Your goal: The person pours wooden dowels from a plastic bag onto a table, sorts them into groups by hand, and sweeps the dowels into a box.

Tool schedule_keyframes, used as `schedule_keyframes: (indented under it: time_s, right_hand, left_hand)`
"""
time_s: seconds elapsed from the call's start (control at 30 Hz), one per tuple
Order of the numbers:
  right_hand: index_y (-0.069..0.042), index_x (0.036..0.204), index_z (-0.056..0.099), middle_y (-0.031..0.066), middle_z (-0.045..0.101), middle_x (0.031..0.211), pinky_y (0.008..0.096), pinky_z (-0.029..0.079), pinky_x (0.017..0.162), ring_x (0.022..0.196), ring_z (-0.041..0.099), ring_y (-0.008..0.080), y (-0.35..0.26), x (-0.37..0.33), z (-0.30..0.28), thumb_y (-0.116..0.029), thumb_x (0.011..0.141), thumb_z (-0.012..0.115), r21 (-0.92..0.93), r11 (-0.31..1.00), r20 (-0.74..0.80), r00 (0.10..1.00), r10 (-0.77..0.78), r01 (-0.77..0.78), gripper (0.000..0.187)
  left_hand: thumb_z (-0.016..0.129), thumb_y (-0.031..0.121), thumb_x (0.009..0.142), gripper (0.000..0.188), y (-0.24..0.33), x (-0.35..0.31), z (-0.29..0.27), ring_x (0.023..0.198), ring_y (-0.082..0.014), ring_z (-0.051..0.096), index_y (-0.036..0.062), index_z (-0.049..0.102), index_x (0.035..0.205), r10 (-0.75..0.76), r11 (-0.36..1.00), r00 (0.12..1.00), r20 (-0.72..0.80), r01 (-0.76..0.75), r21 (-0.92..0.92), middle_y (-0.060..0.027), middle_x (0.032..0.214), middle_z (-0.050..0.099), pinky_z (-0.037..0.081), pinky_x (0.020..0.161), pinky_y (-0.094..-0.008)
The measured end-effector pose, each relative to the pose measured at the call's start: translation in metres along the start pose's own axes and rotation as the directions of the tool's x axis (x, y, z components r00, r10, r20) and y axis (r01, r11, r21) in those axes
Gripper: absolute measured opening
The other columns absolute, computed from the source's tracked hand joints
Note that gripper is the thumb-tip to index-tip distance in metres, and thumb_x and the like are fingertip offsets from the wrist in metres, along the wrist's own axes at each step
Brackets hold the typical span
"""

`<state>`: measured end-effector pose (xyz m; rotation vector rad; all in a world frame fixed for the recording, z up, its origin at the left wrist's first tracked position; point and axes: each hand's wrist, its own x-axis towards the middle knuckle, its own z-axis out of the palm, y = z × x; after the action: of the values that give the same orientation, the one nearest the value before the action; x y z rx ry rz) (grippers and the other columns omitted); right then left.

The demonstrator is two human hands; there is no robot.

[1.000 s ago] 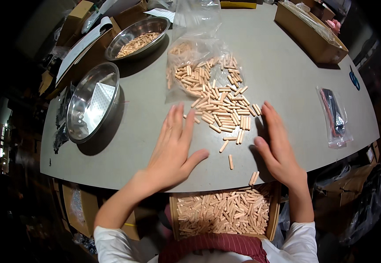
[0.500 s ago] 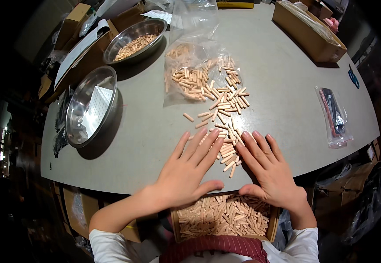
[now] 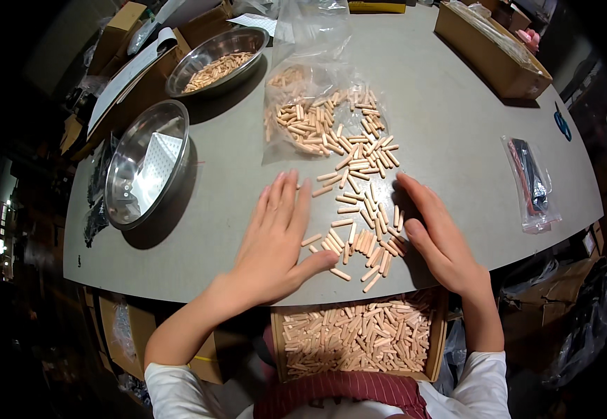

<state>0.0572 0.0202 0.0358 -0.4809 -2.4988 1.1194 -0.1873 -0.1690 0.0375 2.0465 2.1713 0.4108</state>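
Loose wooden dowel pins (image 3: pixel 364 241) lie scattered on the grey table (image 3: pixel 457 167) between my hands. My left hand (image 3: pixel 268 237) rests left of them, fingers stretched out and thumb toward the pins. On the other side, my right hand (image 3: pixel 439 237) is on edge with fingers extended and thumb apart, close to the rightmost pins. Neither hand grips anything. Beyond the pins lies a clear plastic bag (image 3: pixel 296 133) on its side, partly full of dowels that trail out of its mouth. Below the table's front edge, a cardboard box (image 3: pixel 440 342) holds a thick layer of dowels.
At the left stand a steel bowl (image 3: pixel 181 164) with a perforated white sheet inside and another steel bowl (image 3: pixel 260 57) holding dowels. Toward the right are a bagged dark item (image 3: pixel 532 185), blue scissors (image 3: pixel 562 124) and a long cardboard box (image 3: pixel 488 59).
My hands have moved apart: the left went left and slightly away from me, the right turned on edge and shifted outward. Dowels that were under my fingers now show, more spread out.
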Motion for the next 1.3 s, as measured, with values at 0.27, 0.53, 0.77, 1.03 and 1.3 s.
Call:
schedule_keyframes:
  time_s: [0.27, 0.53, 0.77, 1.03, 1.3]
  right_hand:
    - [0.004, 0.159, 0.04, 0.0233, 0.052, 0.158, 0.0476, 0.023, 0.131, 0.153, 0.043, 0.0385, 0.002, 0.004, -0.002, -0.029, 0.113, 0.043, 0.049, 0.989, 0.208, 0.967, -0.147, 0.14, 0.056]
    - [0.003, 0.151, 0.054, 0.0211, 0.059, 0.152, 0.046, 0.033, 0.127, 0.146, 0.054, 0.0348, 0.007, -0.019, -0.005, -0.002, 0.101, 0.054, 0.303, 0.953, -0.056, 0.998, 0.03, -0.012, 0.05]
    - [0.004, 0.145, 0.059, 0.0238, 0.068, 0.139, 0.0499, 0.03, 0.129, 0.141, 0.058, 0.0392, 0.003, -0.035, -0.006, 0.007, 0.092, 0.055, 0.221, 0.975, 0.063, 0.998, -0.024, 0.009, 0.054]
    - [0.002, 0.139, 0.065, 0.0205, 0.07, 0.133, 0.0438, 0.04, 0.119, 0.133, 0.061, 0.0371, 0.001, -0.031, 0.002, 0.013, 0.08, 0.053, 0.164, 0.986, -0.213, 0.977, 0.02, 0.015, 0.061]
    - [-0.001, 0.135, 0.07, 0.0158, 0.073, 0.121, 0.0394, 0.048, 0.103, 0.113, 0.066, 0.0326, 0.003, -0.038, -0.003, 0.011, 0.073, 0.054, 0.142, 0.981, -0.026, 0.991, -0.131, 0.134, 0.065]
  left_hand:
    - [0.061, 0.06, 0.1, 0.102, 0.013, 0.017, -0.006, 0.163, -0.0431, 0.018, -0.006, 0.02, 0.167, 0.248, 0.969, 0.958, 0.146, -0.248, -0.018, -0.0265, 0.174, 0.023, 0.012, 0.133, -0.0546]
    - [0.06, 0.015, 0.102, 0.067, 0.001, -0.008, -0.008, 0.157, -0.0449, 0.036, -0.0067, 0.039, 0.161, 0.08, 0.947, 0.994, -0.075, -0.1, -0.306, -0.0277, 0.165, 0.042, 0.027, 0.129, -0.0515]
    - [0.062, 0.02, 0.103, 0.069, 0.024, -0.022, -0.005, 0.156, -0.0457, 0.037, -0.0087, 0.037, 0.16, 0.103, 0.955, 0.994, -0.039, -0.11, -0.275, -0.0286, 0.165, 0.041, 0.028, 0.128, -0.0547]
    - [0.065, 0.058, 0.098, 0.099, 0.046, -0.031, 0.002, 0.157, -0.0471, 0.032, -0.0115, 0.032, 0.161, 0.11, 0.994, 0.991, 0.075, -0.112, 0.02, -0.0295, 0.168, 0.034, 0.021, 0.128, -0.0618]
    - [0.066, 0.058, 0.099, 0.093, 0.041, -0.035, -0.006, 0.156, -0.0453, 0.034, -0.0034, 0.038, 0.162, 0.195, 0.98, 0.968, 0.158, -0.186, -0.072, -0.0245, 0.167, 0.04, 0.024, 0.127, -0.0605]
